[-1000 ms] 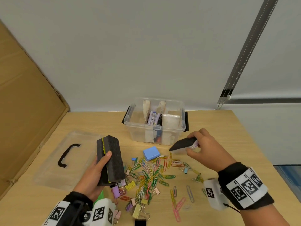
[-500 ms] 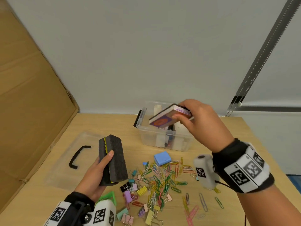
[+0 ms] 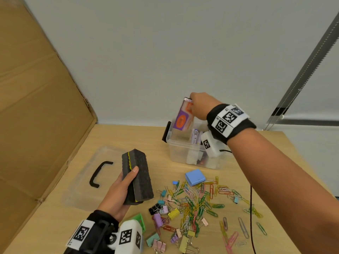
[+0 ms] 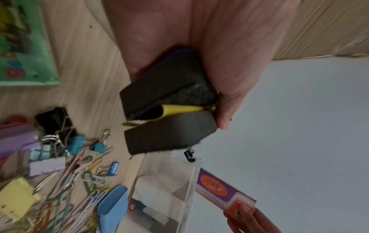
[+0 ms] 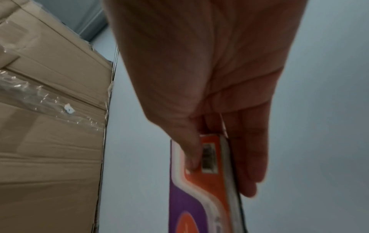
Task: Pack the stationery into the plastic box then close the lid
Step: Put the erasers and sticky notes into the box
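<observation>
A clear plastic box (image 3: 185, 154) stands at the back of the wooden table with several items inside. My right hand (image 3: 199, 105) pinches the top end of a purple and orange eraser board (image 3: 183, 117) and holds it upright over the box's left end, its lower end at the rim. The same eraser (image 5: 201, 189) shows between thumb and fingers in the right wrist view. My left hand (image 3: 122, 187) grips a pair of black foam erasers (image 3: 137, 178) with a yellow layer (image 4: 179, 108) above the table. The clear lid (image 3: 86, 173) with a black handle lies flat at the left.
Many coloured paper clips (image 3: 200, 200) and binder clips (image 3: 165, 211) are scattered on the table in front of the box. A blue block (image 3: 195, 177) lies among them. A green card (image 3: 140, 219) sits near my left wrist. Cardboard (image 3: 36, 107) walls the left side.
My right hand carried the purple and orange eraser up from the table, over the box, and turned it upright at the box's left end. The left hand kept holding the black erasers.
</observation>
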Demonstrator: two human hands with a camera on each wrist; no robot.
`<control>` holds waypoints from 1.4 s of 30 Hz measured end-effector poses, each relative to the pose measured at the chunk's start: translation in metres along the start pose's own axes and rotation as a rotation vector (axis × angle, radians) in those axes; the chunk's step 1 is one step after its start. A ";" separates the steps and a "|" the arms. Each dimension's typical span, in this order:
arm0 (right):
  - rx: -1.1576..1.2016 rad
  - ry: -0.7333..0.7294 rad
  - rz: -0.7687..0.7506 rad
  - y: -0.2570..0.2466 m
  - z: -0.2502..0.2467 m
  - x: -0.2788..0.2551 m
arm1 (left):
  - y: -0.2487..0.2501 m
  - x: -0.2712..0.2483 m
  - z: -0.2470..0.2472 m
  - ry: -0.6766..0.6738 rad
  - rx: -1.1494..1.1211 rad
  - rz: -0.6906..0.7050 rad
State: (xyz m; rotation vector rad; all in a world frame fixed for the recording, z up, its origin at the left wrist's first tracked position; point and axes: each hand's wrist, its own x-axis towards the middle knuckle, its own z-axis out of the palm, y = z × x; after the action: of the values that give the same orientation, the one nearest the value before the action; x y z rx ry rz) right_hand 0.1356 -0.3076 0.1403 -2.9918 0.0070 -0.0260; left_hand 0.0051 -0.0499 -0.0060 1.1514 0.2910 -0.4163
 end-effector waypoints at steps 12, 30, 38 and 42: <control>-0.282 -0.428 0.021 0.007 0.074 0.095 | 0.001 0.003 -0.005 0.018 0.016 -0.033; 0.162 -0.141 -0.082 -0.015 0.035 0.019 | -0.002 0.004 0.002 -0.002 0.023 -0.075; 0.905 -0.649 -0.052 -0.023 0.068 -0.069 | 0.007 0.001 0.041 -0.083 0.357 0.196; 1.158 -0.816 -0.035 -0.019 0.069 -0.077 | 0.008 -0.002 0.058 -0.154 0.505 0.289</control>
State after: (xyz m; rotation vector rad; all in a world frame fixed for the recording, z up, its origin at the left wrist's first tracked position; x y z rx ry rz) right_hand 0.0599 -0.2781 0.0736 -1.6786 -0.1091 0.8498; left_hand 0.0075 -0.1004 0.0240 1.6190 -0.1271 -0.3270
